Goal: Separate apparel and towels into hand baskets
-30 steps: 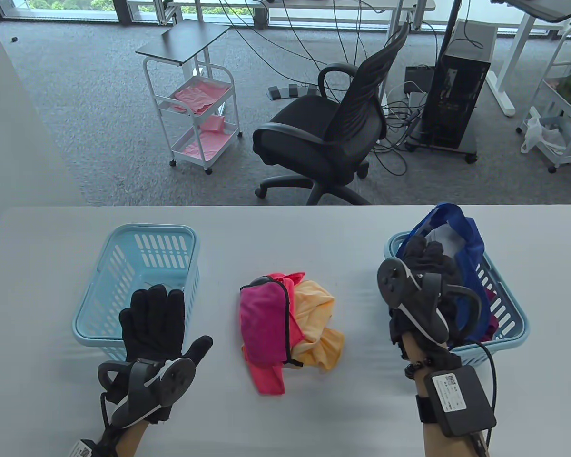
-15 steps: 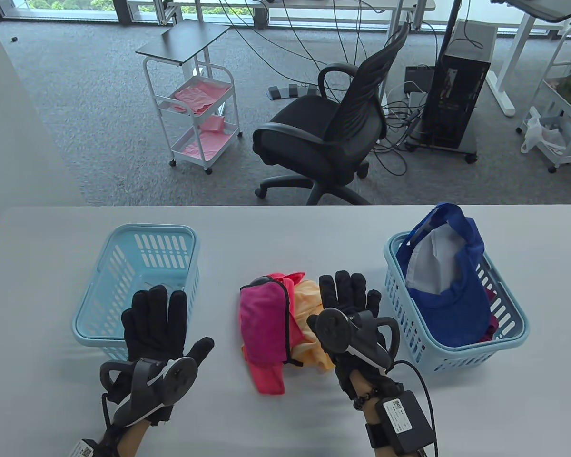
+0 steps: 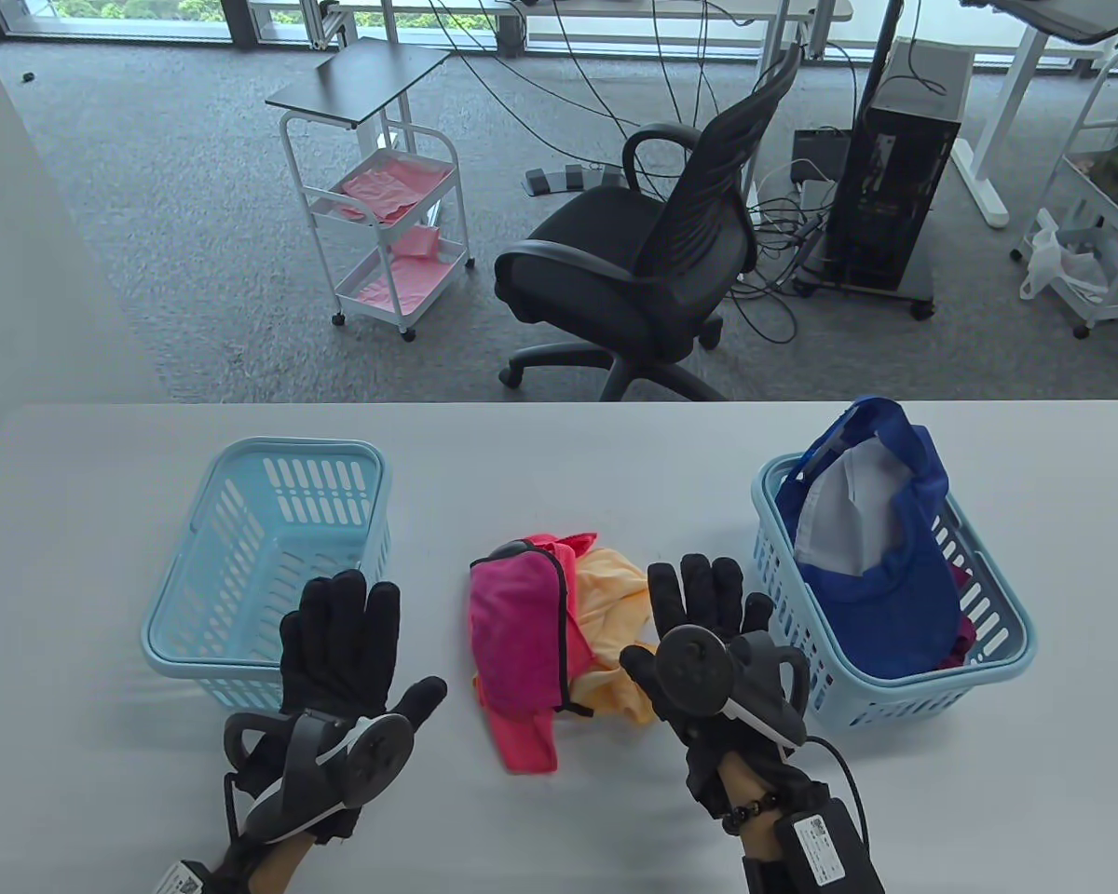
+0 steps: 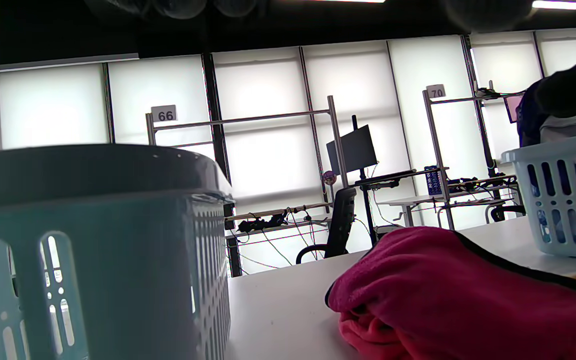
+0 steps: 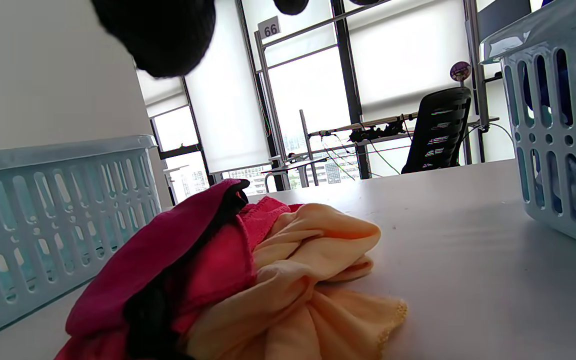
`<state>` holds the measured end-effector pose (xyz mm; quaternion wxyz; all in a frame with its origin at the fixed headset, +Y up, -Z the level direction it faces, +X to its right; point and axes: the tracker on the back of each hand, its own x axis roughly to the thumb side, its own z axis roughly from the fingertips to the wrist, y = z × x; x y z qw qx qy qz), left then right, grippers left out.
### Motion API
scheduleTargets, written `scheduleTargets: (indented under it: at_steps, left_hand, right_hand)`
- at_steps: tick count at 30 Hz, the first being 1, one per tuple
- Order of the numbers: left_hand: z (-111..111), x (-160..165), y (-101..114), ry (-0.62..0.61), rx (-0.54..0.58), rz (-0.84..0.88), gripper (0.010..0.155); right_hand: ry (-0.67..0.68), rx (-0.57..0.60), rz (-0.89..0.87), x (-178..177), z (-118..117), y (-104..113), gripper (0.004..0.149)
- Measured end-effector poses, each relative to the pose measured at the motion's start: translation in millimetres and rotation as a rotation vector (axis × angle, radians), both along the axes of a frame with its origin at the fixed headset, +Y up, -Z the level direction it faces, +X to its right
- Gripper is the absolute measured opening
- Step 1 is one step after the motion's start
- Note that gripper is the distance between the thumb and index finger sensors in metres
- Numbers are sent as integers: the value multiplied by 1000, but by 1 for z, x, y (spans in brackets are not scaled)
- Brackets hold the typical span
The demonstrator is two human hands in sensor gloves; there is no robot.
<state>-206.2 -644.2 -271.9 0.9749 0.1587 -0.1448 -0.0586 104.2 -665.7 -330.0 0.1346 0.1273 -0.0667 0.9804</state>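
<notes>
From the table view, the white table [image 3: 559, 447] carries two light blue baskets: the left basket [image 3: 242, 549] sits toward the table's left edge, and the right basket [image 3: 997, 643] toward its right edge holds a blue and white cap [image 3: 885, 568] with a bit of dark red cloth under it. Between the baskets, near the middle of the table and toward its near edge, lies a small heap: a magenta cloth with black trim [image 3: 512, 633] on top, a coral pink cloth [image 3: 526, 740] beneath it, and a pale orange cloth [image 3: 615, 633] bunched against its right side. The left hand [image 3: 340, 652] is spread wide with fingers out flat, holding nothing, over the near corner of the left basket. The right hand [image 3: 708, 624] is likewise wide and holds nothing, fingers extended over the right part of the orange cloth, just beside the right basket. In the left wrist view, the left basket's wall [image 4: 93, 260] fills the near left, the magenta cloth [image 4: 448, 280] lies on the table at right, and the right basket [image 4: 563, 200] stands beyond it. In the right wrist view, a black gloved fingertip [image 5: 163, 35] hangs from the top edge above the heap, where the orange cloth [image 5: 308, 280] rests against the magenta one [image 5: 158, 260], with a basket at either edge of the view.
</notes>
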Motion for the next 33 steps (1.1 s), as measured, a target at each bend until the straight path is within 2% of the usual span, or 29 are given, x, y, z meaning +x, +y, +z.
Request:
scheduleTargets:
  at_steps: [8,17,24,33]
  left_hand:
    - [-2,44,-13,-93,-72,-73,94]
    - [-36,88,-53,-111,-271,-208,96]
    - [-53,105,-76,-87,-363,-275,97]
    - [-69,115,-95,-52,-413,-313,91]
  right_hand:
    - [8,13,-28,3,0,2,83]
    - [29,23,-60,1,2,2,82]
    - [39,17,-64,0,2,2,82]
    - [32,24,-81,3,1,2,82]
